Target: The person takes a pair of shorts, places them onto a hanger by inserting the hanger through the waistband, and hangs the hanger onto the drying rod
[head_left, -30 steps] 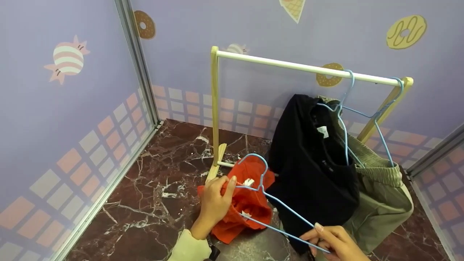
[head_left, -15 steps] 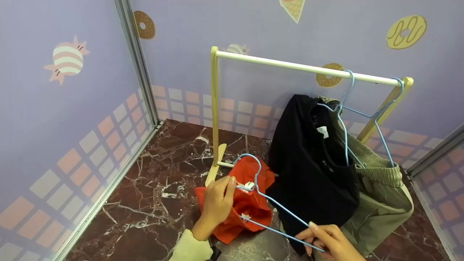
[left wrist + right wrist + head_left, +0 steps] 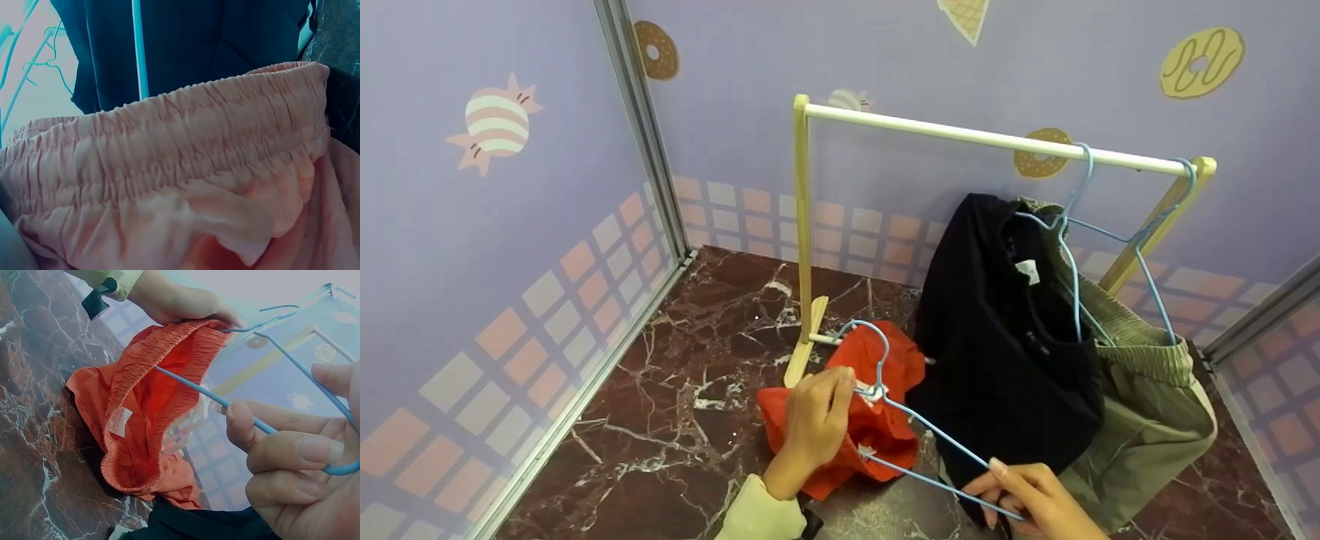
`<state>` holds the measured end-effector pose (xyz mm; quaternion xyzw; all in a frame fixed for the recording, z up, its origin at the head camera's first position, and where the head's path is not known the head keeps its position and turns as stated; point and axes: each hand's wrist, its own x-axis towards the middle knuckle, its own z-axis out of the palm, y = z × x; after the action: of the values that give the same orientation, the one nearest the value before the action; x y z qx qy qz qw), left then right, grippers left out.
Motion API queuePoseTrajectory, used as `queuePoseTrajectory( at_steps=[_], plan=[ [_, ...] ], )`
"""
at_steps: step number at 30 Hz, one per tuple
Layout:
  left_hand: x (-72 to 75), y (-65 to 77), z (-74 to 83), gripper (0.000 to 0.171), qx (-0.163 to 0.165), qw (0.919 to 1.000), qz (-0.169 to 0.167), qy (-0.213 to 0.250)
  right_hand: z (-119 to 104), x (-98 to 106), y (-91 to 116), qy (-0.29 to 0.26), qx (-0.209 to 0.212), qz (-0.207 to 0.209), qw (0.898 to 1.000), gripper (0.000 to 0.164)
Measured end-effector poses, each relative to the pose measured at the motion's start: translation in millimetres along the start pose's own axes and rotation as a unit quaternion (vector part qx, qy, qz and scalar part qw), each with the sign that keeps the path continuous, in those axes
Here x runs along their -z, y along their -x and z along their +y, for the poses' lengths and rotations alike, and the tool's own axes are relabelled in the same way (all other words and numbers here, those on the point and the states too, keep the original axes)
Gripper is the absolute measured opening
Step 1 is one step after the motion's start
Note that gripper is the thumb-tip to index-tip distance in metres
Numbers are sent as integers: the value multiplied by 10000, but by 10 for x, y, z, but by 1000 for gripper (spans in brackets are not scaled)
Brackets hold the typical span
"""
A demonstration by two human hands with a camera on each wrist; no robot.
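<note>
My left hand (image 3: 817,416) pinches the waistband of red elastic-waist pants (image 3: 896,356), its thumb along the near edge. In the left wrist view the gathered waistband (image 3: 169,138) fills the middle and looks pinkish. A blue clothes hanger (image 3: 937,431) reaches into the waist opening with its left end, which the cloth and my left hand hide. My right hand (image 3: 1027,491) grips the hanger's other end, fingers curled round the wire. In the right wrist view the waist gapes around the hanger's lower bar (image 3: 197,388), and a white label (image 3: 119,421) shows inside.
Behind stands a rack with a white rail (image 3: 922,129) and wooden posts (image 3: 802,225). Black pants (image 3: 960,330) and khaki pants (image 3: 1147,420) hang at its right on blue hangers. Patterned walls (image 3: 510,247) enclose the dark marbled floor (image 3: 660,390).
The hanger and my right hand have moved left, bringing the hanger's hook closer to my left hand and its end farther into the waistband. My left hand has shifted slightly right.
</note>
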<state>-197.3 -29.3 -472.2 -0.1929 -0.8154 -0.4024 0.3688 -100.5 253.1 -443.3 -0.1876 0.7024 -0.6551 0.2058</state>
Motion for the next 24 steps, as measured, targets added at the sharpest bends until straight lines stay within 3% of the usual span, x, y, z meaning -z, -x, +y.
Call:
queuePoseTrajectory(
  at_steps=[10,24],
  plan=[
    [-11,-1,52,26,-27,9996,-212,168,-1,-27,-28,94,-131,-26,9999,48],
    [-50,-12,154,38,-90,9998,-92,133,-2,-30,-58,208,-662,102,9975,45]
  ],
)
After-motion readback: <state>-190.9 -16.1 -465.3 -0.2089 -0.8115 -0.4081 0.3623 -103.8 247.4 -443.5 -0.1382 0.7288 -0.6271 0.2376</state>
